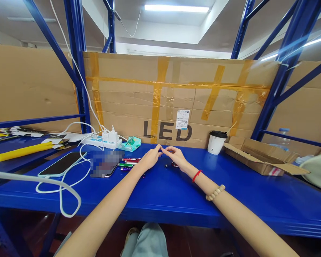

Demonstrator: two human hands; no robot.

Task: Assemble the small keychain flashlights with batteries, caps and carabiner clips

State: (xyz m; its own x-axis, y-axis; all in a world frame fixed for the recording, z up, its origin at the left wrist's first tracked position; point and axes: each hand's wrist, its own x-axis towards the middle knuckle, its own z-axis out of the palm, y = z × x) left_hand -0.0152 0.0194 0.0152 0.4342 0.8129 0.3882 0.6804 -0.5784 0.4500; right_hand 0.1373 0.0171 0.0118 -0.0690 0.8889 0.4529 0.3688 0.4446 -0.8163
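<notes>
Both my arms reach forward over the blue metal shelf [176, 200]. My left hand [149, 157] and my right hand [176, 155] meet at their fingertips near the cardboard wall, and the fingers of both are pinched together on a small thin item too small to make out. Several coloured pens [128, 162] lie just left of my left hand. Small dark parts [169, 165] rest on the shelf below my right hand. A red string and a bead bracelet [215, 192] circle my right wrist.
A white paper cup with a black lid [216, 142] stands right of my hands. An open cardboard box [259, 157] lies further right. A phone [61, 163] with white cables, a power strip [103, 141], a tissue pack [130, 144] and a yellow tube [24, 151] sit at the left.
</notes>
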